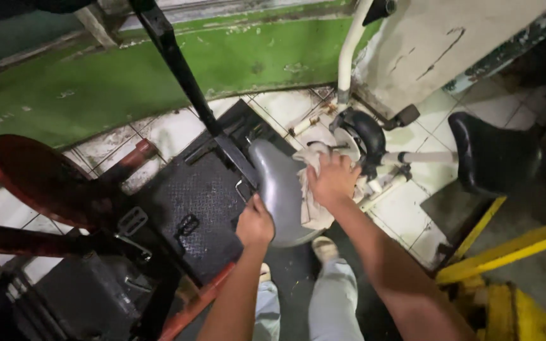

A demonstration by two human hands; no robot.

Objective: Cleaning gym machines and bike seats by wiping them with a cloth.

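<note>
The fingers of the right hand are lying spread and pressing flat onto a crumpled off-white cloth, just right of the frame's centre. The cloth is sitting bunched against the right flank of a smooth grey curved saddle-shaped seat, with one fold hanging down below the palm. The fingers of the left hand are curling closed around the seat's left edge, a little below centre, gripping it; the fingertips themselves are hiding under the rim. Both bare forearms are running down to the bottom edge, and below them light grey trouser legs and a pale shoe are showing.

The seat is resting over a black textured metal plate at the middle of the frame. A black slanted bar is crossing from the top edge down to the seat's narrow end. Just right of the cloth, a black round fitting is meeting a white tube that is rising to the top of the frame. A black padded seat is lying at the right on grimy white floor tiles. A red curved frame is filling the left side, a green painted wall is stretching across the upper left, and yellow metal bars are slanting through the lower right corner.
</note>
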